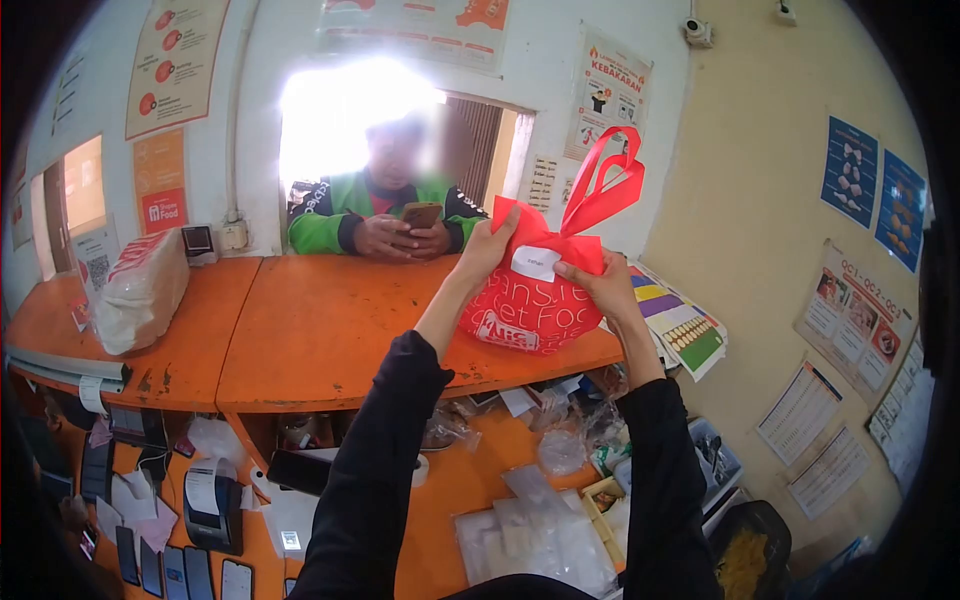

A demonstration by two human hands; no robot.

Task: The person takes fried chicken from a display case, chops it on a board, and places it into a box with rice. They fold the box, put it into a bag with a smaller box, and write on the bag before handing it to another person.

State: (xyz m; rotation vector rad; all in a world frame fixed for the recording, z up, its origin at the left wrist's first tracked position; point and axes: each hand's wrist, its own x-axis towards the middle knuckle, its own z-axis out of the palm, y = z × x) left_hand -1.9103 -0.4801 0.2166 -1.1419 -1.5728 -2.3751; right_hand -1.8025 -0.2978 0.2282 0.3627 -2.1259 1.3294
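Observation:
A red carrier bag point(545, 305) with white lettering sits at the right part of the orange counter. Its top is gathered, and its looped red handles stand up above it. A small white label point(536, 263) is on the upper front of the bag. My left hand point(487, 248) pinches the bag's upper left corner between thumb and fingers. My right hand point(602, 287) grips the upper right side, with the thumb beside the label's edge. The fingers behind the bag are partly hidden.
Across the counter point(330, 330) a person in a green jacket point(330, 222) holds a phone point(421, 215). A wrapped white pack point(143, 292) stands at the left. Below are a receipt printer point(213, 505), several phones, plastic bags point(535, 535) and an organiser tray point(603, 510).

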